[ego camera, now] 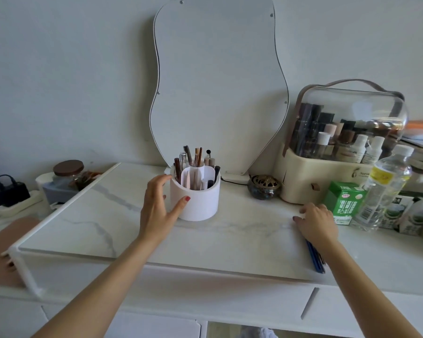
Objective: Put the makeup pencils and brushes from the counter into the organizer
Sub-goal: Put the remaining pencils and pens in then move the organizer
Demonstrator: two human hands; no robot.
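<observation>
Nearest me, blue makeup pencils (315,257) lie on the bench (230,240) under my right hand (315,222), fingers flat, gripping nothing yet. My left hand (157,206) cups the white organizer (198,201), fingers spread open. I judge pickup comes next: pinch the pencils, lift, then drop them in.

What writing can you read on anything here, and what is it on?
Green carton: white print and a barcode, too blurred to read.
Water bottle: yellow label, unreadable.
Cream case: dark script near its right side, illegible.
Small bottle inside the case: only "om" shows.
</observation>
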